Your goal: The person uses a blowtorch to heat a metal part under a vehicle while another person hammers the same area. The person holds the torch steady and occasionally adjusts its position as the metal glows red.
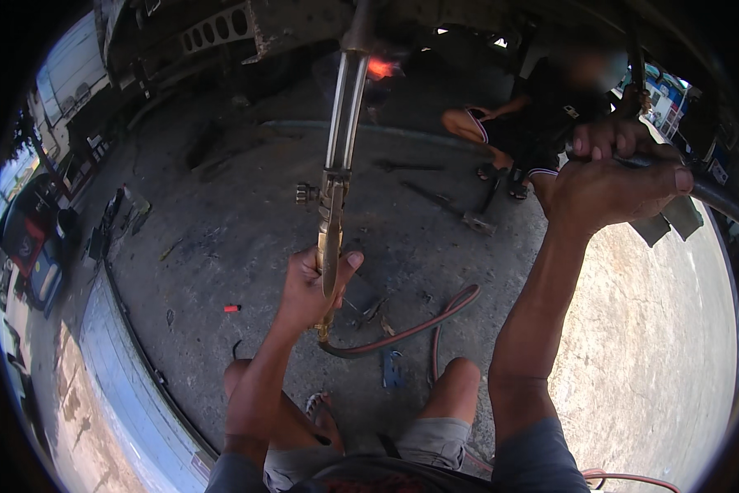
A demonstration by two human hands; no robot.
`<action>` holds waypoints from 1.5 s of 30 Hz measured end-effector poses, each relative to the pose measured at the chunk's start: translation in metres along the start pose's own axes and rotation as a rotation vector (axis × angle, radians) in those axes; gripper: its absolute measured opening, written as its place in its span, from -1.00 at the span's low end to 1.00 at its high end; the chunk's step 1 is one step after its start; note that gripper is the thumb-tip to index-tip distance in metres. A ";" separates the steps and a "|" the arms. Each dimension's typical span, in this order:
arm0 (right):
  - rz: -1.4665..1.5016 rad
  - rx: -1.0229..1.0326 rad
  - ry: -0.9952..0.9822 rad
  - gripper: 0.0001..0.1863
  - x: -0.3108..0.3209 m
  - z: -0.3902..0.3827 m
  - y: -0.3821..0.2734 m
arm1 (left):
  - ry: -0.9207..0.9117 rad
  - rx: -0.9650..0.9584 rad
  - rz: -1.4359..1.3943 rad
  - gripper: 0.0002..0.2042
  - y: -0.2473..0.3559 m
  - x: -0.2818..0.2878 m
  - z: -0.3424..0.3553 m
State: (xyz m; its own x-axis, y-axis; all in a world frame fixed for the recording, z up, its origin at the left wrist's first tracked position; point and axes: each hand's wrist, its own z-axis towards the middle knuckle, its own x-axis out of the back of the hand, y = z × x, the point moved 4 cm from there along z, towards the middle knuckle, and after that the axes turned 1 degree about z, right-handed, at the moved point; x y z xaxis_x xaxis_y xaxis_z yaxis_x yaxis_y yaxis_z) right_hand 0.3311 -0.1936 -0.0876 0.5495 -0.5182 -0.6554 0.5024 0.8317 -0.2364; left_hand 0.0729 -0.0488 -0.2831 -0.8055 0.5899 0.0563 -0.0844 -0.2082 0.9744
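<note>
Head view, looking down: nearest me are my grey shorts (pixel 439 442) and bent knees, with a red-and-dark hose (pixel 411 330) looping over the concrete floor (pixel 197 271) between them and my hands. My left hand (pixel 305 287) is closed around the brass handle of a torch (pixel 333 201), fingers and thumb wrapped on it. That torch stands out ahead of me near the middle of the view, the hose running into its lower end, a ridged knob (pixel 305 193) on its left side and long silver tubes leading up to a dark head. My right hand (pixel 612 189) is raised off to the right, fingers curled over a dark bar (pixel 719 200).

On the floor by my left forearm lies a small red piece (pixel 232 309); a blue piece (pixel 393 369) sits beside the hose. Past the torch handle, to the right, is a hammer-like tool (pixel 477 222). Farther off, a person in dark clothes (pixel 550 107) sits low, and an orange glow (pixel 380 67) shows just beside the torch's head, near a metal beam with oval holes (pixel 217 31).
</note>
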 end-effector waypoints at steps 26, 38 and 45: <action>-0.411 -0.342 -0.282 -0.63 0.001 -0.085 0.120 | 0.035 0.048 0.030 -0.53 0.000 -0.007 0.004; -0.352 -0.651 -0.268 -0.62 0.045 -0.083 0.027 | 0.084 0.033 -0.015 -0.57 0.005 0.010 0.003; -0.293 -0.261 -0.144 -0.64 -0.006 -0.111 0.126 | 0.053 0.030 0.043 -0.56 0.008 -0.005 0.006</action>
State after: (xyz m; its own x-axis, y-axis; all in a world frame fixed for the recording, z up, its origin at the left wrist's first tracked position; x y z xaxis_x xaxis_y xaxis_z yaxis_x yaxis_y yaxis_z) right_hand 0.3170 -0.0632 -0.1928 0.5055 -0.7477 -0.4307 0.4753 0.6579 -0.5842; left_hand 0.0797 -0.0491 -0.2739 -0.8381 0.5386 0.0871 -0.0325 -0.2086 0.9775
